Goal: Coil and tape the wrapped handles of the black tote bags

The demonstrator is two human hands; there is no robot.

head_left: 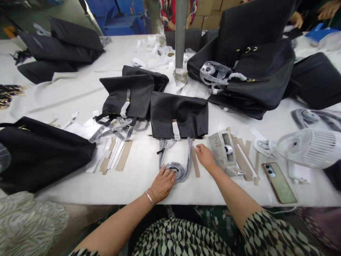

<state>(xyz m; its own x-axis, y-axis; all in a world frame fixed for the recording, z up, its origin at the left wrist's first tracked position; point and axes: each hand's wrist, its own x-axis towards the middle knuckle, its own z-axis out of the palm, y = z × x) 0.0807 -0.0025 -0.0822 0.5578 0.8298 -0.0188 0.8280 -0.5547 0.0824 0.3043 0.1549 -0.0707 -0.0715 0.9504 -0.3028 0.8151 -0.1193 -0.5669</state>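
Note:
A black handbag lies in front of me, a white-wrapped tab on its near side. Its handle, covered in clear plastic, loops toward me, and a coiled strap in plastic wrap lies at the near end of the loop. Fingers of my left hand rest on the left side of that coil, laid flat. My right hand is beside the bag's near right corner, its fingertips pinched together above a brown cardboard strip. Whatever is in the pinch is too small to make out.
A second black bag lies left of mine; larger ones pile up at back right. Tape dispenser, phone and white fan stand right. Cardboard strips lie left. A post rises behind.

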